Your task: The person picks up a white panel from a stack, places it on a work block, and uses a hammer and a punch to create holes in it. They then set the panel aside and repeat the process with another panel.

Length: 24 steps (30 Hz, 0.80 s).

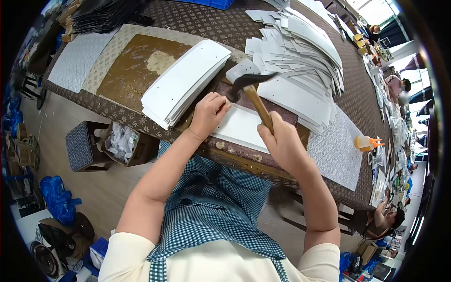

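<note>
My right hand (pixel 286 143) is wrapped round the wooden handle of a hammer (pixel 259 107), whose dark curved head is above the work, near my left fingertips. Pinched together, the fingers of my left hand (pixel 209 114) rest at the upper left end of a white curved strip (pixel 242 128); whatever they hold is too small or hidden to make out. Beneath the strip lies a dark reddish slab (pixel 230 147) at the table's near edge. Just left of it, a neat stack of white curved pieces (pixel 185 77) with small holes sits on a brown board (pixel 129 68).
Many loose white pieces (pixel 300 51) are heaped on the patterned table (pixel 206 21) at the far right. A small white container (pixel 242 70) stands behind the hammer. To the right is an orange-tipped bottle (pixel 366 143). A stool (pixel 84 145) and a bin (pixel 124 143) are below left.
</note>
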Each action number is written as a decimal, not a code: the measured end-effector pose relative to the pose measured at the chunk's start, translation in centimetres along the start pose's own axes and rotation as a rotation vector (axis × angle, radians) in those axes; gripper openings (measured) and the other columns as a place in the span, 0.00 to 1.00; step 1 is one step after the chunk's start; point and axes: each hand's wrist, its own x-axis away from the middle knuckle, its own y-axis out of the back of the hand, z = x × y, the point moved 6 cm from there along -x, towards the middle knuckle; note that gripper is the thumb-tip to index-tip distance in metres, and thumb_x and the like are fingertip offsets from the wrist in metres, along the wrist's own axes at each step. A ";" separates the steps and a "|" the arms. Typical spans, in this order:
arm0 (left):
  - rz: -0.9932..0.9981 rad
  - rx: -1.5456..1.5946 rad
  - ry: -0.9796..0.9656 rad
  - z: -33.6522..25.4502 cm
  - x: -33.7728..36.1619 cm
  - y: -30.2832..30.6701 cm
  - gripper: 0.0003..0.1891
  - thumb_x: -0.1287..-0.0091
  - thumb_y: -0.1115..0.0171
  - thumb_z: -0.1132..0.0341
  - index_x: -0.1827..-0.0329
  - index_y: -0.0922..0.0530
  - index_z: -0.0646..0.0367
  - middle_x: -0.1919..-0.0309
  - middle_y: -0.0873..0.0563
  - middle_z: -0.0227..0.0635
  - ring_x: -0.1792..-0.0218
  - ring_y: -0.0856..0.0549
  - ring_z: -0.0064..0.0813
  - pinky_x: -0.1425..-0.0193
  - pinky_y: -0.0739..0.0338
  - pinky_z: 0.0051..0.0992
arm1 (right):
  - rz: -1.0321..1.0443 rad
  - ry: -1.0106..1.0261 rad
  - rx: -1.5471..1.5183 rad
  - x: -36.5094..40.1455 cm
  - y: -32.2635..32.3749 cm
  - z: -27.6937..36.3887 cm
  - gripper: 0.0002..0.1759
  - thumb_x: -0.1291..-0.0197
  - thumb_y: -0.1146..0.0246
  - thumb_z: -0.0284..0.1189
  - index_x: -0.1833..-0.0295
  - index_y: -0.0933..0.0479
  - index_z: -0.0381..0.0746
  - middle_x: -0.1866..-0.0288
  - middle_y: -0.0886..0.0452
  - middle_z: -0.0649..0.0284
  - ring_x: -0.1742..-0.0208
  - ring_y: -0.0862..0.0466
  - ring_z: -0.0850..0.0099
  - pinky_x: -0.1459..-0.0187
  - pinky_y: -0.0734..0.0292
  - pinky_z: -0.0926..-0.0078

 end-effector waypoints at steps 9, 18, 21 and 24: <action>0.109 0.111 0.080 0.1 -0.3 -0.4 0.09 0.33 0.37 0.71 0.53 0.17 0.63 0.66 0.17 0.37 0.64 0.18 0.34 0.59 0.23 0.30 | -0.237 -0.269 -0.631 3.0 -6.1 -7.6 0.15 0.23 0.45 0.36 0.53 0.23 0.33 0.75 0.23 0.67 0.83 0.26 0.81 0.81 0.31 0.79; 0.037 0.227 0.431 2.5 -1.1 -0.4 0.11 0.37 0.26 0.66 0.65 0.19 0.65 0.75 0.18 0.28 0.72 0.23 0.15 0.65 0.25 0.20 | -0.335 -0.268 -0.738 3.8 -9.0 -10.1 0.17 0.23 0.47 0.37 0.47 0.25 0.32 0.52 0.13 0.60 0.83 0.24 0.80 0.80 0.27 0.80; -0.002 0.284 0.449 2.0 0.7 0.4 0.10 0.36 0.27 0.67 0.62 0.18 0.66 0.73 0.17 0.28 0.71 0.23 0.14 0.64 0.25 0.19 | -0.340 -0.271 -0.774 3.8 -9.0 -10.1 0.17 0.23 0.48 0.36 0.48 0.25 0.32 0.52 0.13 0.59 0.83 0.24 0.81 0.80 0.27 0.81; 0.055 0.311 0.388 0.3 3.1 1.7 0.09 0.32 0.31 0.68 0.55 0.16 0.65 0.66 0.15 0.29 0.67 0.20 0.14 0.61 0.24 0.18 | -0.358 -0.257 -0.802 3.7 -9.1 -10.3 0.17 0.22 0.48 0.37 0.50 0.26 0.32 0.51 0.13 0.59 0.82 0.25 0.81 0.80 0.27 0.82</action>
